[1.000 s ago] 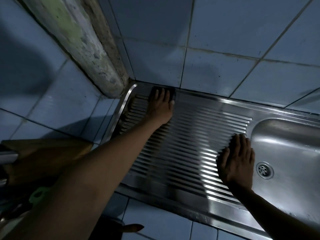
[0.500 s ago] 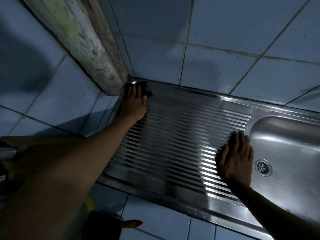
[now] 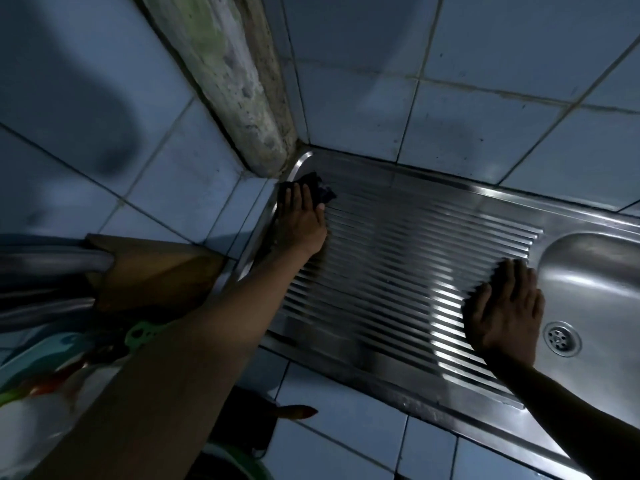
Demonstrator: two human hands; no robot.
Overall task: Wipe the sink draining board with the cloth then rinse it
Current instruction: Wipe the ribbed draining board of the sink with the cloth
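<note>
The ribbed steel draining board (image 3: 398,258) runs from the tiled corner to the sink bowl (image 3: 595,289) with its round drain (image 3: 561,338). My left hand (image 3: 301,220) presses flat on a dark cloth (image 3: 322,190) at the board's far left corner; most of the cloth is hidden under the palm and fingers. My right hand (image 3: 505,306) lies flat, fingers apart, on the ribs at the board's right end beside the bowl, holding nothing.
Blue wall tiles surround the sink, with a stained vertical pipe or column (image 3: 235,84) in the corner. A brown wooden object (image 3: 156,268) and colourful plastic items (image 3: 145,332) sit to the left of the board. Tiled counter edge runs in front.
My left hand has slid the cloth left along the far edge, from the upper middle of the ribs into the far left corner. My right hand has stayed put.
</note>
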